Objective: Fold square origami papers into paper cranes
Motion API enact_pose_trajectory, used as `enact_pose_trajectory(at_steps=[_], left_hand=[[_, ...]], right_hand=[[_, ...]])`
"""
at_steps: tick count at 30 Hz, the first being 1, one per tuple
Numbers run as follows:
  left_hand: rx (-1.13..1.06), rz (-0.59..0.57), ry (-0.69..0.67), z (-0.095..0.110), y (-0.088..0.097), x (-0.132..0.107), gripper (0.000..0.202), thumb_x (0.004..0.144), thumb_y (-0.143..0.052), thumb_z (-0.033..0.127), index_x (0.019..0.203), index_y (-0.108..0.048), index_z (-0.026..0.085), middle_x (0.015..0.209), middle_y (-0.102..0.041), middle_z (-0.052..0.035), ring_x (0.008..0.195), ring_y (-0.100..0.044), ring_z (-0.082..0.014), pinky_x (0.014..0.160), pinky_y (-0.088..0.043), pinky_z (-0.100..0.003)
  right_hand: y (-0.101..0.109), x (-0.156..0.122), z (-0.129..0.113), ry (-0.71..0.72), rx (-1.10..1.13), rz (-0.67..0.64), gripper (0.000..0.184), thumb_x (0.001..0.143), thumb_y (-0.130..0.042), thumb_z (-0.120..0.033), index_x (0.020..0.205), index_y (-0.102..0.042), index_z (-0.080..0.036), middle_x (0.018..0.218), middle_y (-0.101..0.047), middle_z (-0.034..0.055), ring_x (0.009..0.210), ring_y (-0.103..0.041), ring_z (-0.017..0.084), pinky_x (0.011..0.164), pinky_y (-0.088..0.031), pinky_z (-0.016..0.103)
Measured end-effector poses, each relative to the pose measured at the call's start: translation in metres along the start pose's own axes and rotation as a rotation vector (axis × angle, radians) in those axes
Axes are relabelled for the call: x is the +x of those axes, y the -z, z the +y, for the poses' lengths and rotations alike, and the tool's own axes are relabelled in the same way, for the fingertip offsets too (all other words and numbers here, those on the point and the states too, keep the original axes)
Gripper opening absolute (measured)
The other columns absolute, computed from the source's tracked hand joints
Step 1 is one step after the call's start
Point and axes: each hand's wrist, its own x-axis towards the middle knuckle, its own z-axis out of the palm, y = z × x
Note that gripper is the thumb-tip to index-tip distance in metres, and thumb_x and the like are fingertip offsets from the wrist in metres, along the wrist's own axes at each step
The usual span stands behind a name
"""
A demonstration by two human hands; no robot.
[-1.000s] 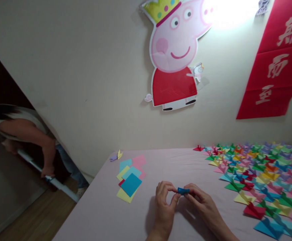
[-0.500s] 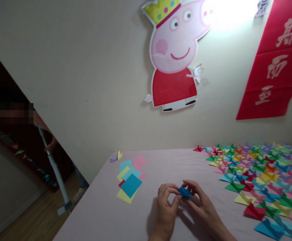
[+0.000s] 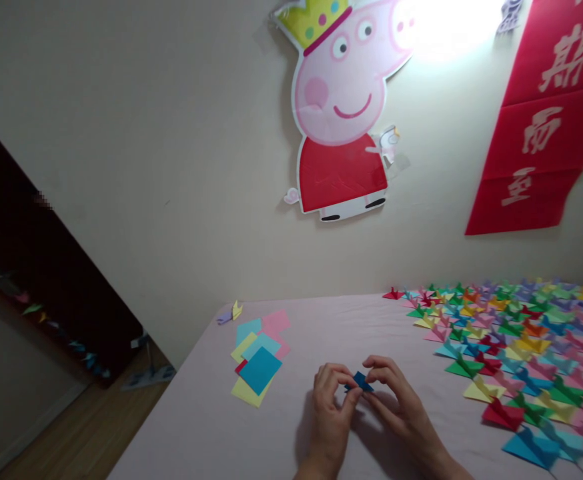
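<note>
Between my two hands is a small folded piece of dark blue origami paper [image 3: 361, 383], just above the bed-like surface [image 3: 191, 427] covered in pale pink cloth. My left hand [image 3: 332, 407] pinches its left side between thumb and fingers. My right hand [image 3: 396, 400] grips the right side, with the index finger arched above and the thumb underneath. The fingertips hide part of the folds. To the left lie loose square sheets in several colours, a blue sheet [image 3: 260, 371] on top.
Rows of folded paper cranes [image 3: 526, 347] in many colours cover the right side. A purple and yellow folded piece [image 3: 230, 313] sits at the far left corner. Behind are a wall with a cartoon pig cutout [image 3: 341, 173] and a red banner [image 3: 531, 133]. A mop [image 3: 149, 373] stands on the floor at left.
The blue paper has turned and shifted slightly left between my fingers. The person with the mop at left has mostly gone out of sight, and the mop head now shows near the doorway.
</note>
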Motion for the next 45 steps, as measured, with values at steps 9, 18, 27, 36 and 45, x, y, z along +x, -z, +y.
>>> enact_pose_trajectory(at_steps=[9, 18, 27, 36, 45], left_hand=[[-0.074, -0.058, 0.023, -0.001, 0.001, 0.0, 0.02, 0.093, -0.06, 0.037, 0.083, -0.065, 0.021, 0.095, -0.063, -0.0052, 0.095, -0.059, -0.0205, 0.085, -0.047, -0.032], [-0.02, -0.144, -0.054, -0.001, 0.012, 0.012, 0.008, 0.09, -0.06, 0.023, 0.087, -0.066, 0.021, 0.092, -0.067, -0.0057, 0.093, -0.061, -0.0209, 0.084, -0.048, -0.033], [0.013, -0.199, 0.009, 0.005, 0.017, 0.013, 0.013, 0.081, -0.064, 0.01, 0.087, -0.067, 0.022, 0.093, -0.067, -0.0039, 0.094, -0.06, -0.0208, 0.084, -0.046, -0.031], [0.058, -0.153, 0.006, -0.001, 0.013, 0.013, 0.011, 0.08, -0.063, 0.01, 0.076, -0.063, 0.02, 0.085, -0.065, -0.0034, 0.087, -0.059, -0.0204, 0.079, -0.044, -0.03], [-0.011, -0.196, 0.083, -0.003, 0.012, 0.01, 0.013, 0.075, -0.062, 0.007, 0.074, -0.06, 0.019, 0.083, -0.063, -0.0016, 0.085, -0.058, -0.0182, 0.077, -0.042, -0.027]], right_hand=[[0.003, 0.004, 0.001, -0.041, 0.01, -0.078, 0.011, 0.085, -0.061, -0.033, 0.081, -0.068, -0.026, 0.094, -0.069, 0.0069, 0.093, -0.065, 0.025, 0.083, -0.054, 0.036], [0.004, 0.004, 0.006, -0.084, 0.035, -0.082, 0.013, 0.085, -0.062, -0.036, 0.08, -0.069, -0.026, 0.095, -0.069, 0.0072, 0.096, -0.064, 0.026, 0.086, -0.052, 0.038], [0.002, 0.005, 0.004, -0.07, 0.05, -0.132, 0.007, 0.083, -0.062, -0.027, 0.081, -0.07, -0.027, 0.097, -0.068, 0.006, 0.099, -0.062, 0.025, 0.087, -0.051, 0.037], [0.0, 0.005, 0.005, -0.072, 0.048, -0.158, 0.007, 0.083, -0.064, -0.03, 0.083, -0.071, -0.027, 0.096, -0.068, 0.006, 0.096, -0.062, 0.025, 0.087, -0.051, 0.038], [0.002, 0.005, 0.005, -0.072, 0.044, -0.197, 0.013, 0.085, -0.064, -0.037, 0.081, -0.07, -0.027, 0.095, -0.067, 0.0056, 0.096, -0.061, 0.025, 0.086, -0.05, 0.037]])
